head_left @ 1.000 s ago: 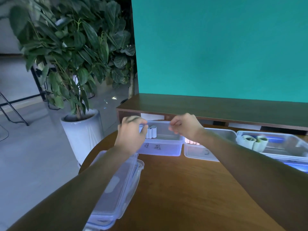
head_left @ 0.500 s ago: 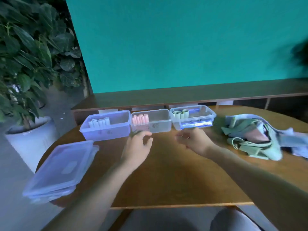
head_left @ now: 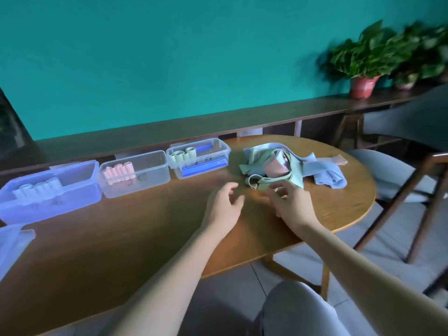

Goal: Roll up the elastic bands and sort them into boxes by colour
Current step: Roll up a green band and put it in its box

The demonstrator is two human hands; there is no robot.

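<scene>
The right hand [head_left: 292, 204] hovers at the near edge of the tangled pile of elastic bands [head_left: 286, 168], its fingers spread and loosely bent over a green band [head_left: 263, 184] without yet closing on it; whether a fingertip already touches the fabric cannot be told. The left hand [head_left: 224, 207] floats just beside it above the surface [head_left: 135, 241], fingers relaxed and apart, holding nothing. The pile lies on the right part of the surface, green, pink and pale blue strips looped through one another. To the left stand three open boxes in a row: the green box [head_left: 218, 151] nearest the pile with a few green rolls, the pink box [head_left: 155, 175] in the middle with pink rolls, and the blue box [head_left: 80, 192] farthest left with pale rolls. A stack of lids [head_left: 14, 241] shows at the left edge. The likely next step is to pull one band free and roll it. The risk lies in the tangle: lifting the green band may drag its neighbours along, perhaps towards the surface's edge. A loosely wound roll could also spring open once dropped in its box, and in this dim, tinted light pale colours may be misjudged.
</scene>
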